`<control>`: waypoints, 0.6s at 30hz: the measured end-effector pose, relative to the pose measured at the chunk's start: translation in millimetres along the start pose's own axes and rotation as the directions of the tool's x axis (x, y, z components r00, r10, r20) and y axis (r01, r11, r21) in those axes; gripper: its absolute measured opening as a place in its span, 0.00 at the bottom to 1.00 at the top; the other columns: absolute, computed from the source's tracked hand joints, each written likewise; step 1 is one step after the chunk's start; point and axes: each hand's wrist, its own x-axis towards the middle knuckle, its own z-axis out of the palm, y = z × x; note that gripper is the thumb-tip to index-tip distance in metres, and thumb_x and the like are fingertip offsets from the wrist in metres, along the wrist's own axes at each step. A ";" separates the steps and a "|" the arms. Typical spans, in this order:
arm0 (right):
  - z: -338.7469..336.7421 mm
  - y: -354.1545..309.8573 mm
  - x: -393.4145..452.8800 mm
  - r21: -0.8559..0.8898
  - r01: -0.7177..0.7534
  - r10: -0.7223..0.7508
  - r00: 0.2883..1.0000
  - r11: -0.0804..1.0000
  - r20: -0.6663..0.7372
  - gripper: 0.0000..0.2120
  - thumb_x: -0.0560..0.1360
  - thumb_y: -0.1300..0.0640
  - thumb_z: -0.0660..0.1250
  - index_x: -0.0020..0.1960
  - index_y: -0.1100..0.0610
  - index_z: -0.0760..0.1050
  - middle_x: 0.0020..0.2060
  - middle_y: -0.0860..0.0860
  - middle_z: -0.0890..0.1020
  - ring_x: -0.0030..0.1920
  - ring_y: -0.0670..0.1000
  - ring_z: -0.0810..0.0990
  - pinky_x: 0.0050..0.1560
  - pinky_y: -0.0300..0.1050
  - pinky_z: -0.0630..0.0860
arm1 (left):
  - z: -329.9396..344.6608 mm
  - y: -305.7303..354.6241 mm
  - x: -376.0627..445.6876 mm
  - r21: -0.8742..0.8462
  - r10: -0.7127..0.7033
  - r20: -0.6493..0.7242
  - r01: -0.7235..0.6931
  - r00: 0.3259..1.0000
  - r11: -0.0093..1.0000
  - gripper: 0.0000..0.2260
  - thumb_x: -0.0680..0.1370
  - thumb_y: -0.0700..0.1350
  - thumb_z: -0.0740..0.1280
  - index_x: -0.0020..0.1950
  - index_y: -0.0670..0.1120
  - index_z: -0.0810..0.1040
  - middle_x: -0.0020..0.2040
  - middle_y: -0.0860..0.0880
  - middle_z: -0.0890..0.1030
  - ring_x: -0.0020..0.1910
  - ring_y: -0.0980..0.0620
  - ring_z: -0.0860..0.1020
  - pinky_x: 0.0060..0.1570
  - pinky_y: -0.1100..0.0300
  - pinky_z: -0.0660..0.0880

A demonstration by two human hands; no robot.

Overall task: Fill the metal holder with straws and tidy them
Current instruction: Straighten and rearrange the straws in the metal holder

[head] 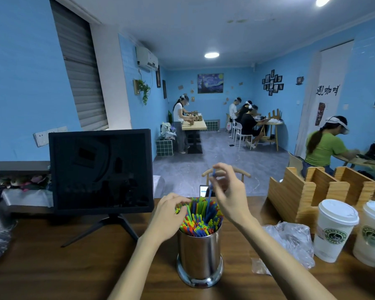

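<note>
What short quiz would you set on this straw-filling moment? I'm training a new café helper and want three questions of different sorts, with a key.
1. True or false: the metal holder lies on its side.
2. Which hand pinches the single blue straw raised above the bundle? A) left hand B) right hand C) neither
3. Fill in: to the right of the holder, beside the crumpled plastic bag, stand two lidded paper ____.

Key:
1. False; it stands upright, packed with coloured straws.
2. B; the right hand pinches it, while the left hand rests on the bundle's left edge.
3. cups.
</note>
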 end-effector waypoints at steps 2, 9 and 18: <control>4.8 8.5 -8.8 -0.064 -0.021 0.032 0.983 0.998 0.179 0.11 0.80 0.59 0.70 0.60 0.50 0.73 0.43 0.42 0.81 0.40 0.44 0.82 0.45 0.49 0.80 | 0.7 -0.4 1.5 0.010 -0.024 -0.027 0.025 0.999 1.000 0.10 0.82 0.48 0.65 0.62 0.56 0.80 0.57 0.58 0.75 0.58 0.58 0.74 0.58 0.57 0.76; 6.4 30.4 -25.5 -0.291 0.008 0.109 0.917 0.957 0.383 0.05 0.77 0.47 0.70 0.45 0.47 0.78 0.41 0.41 0.80 0.45 0.43 0.78 0.49 0.45 0.76 | 3.2 -1.1 3.6 0.027 -0.074 -0.073 0.076 0.995 0.997 0.08 0.81 0.53 0.67 0.57 0.56 0.82 0.55 0.57 0.78 0.52 0.58 0.77 0.50 0.61 0.78; 5.5 30.3 -23.8 -0.315 -0.007 0.135 0.912 0.949 0.388 0.06 0.77 0.47 0.70 0.44 0.45 0.76 0.43 0.41 0.79 0.47 0.44 0.76 0.50 0.44 0.75 | -1.3 0.4 10.2 0.039 -0.063 -0.088 0.066 0.994 0.997 0.09 0.76 0.58 0.72 0.53 0.58 0.86 0.51 0.59 0.79 0.51 0.58 0.78 0.50 0.54 0.80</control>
